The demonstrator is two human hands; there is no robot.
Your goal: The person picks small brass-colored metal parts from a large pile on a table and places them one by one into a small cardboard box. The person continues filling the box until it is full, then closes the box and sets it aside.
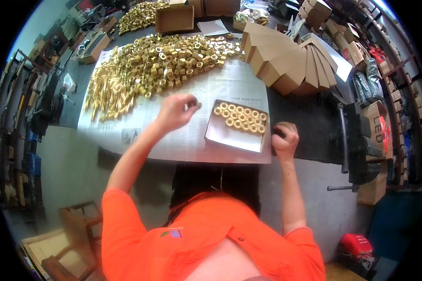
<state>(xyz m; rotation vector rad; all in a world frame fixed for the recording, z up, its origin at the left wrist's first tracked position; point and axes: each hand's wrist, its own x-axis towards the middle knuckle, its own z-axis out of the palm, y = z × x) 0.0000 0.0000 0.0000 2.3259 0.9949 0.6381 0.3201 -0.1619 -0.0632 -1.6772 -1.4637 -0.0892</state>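
Nut pile (173,61) blocks far side; newspaper (187,136) btwn hands free.

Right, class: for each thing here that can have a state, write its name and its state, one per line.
Shallow cardboard tray: open, partly filled with brass nuts in rows.
Folded brown cartons: flat, fanned.
Left hand: pinching something small.
Right hand: closed, on the table edge.

Your dark bench (309,124) carries spread newspaper (220,89), a heap of brass nuts (173,58), a shallow box (234,133) and folded cartons (290,61).
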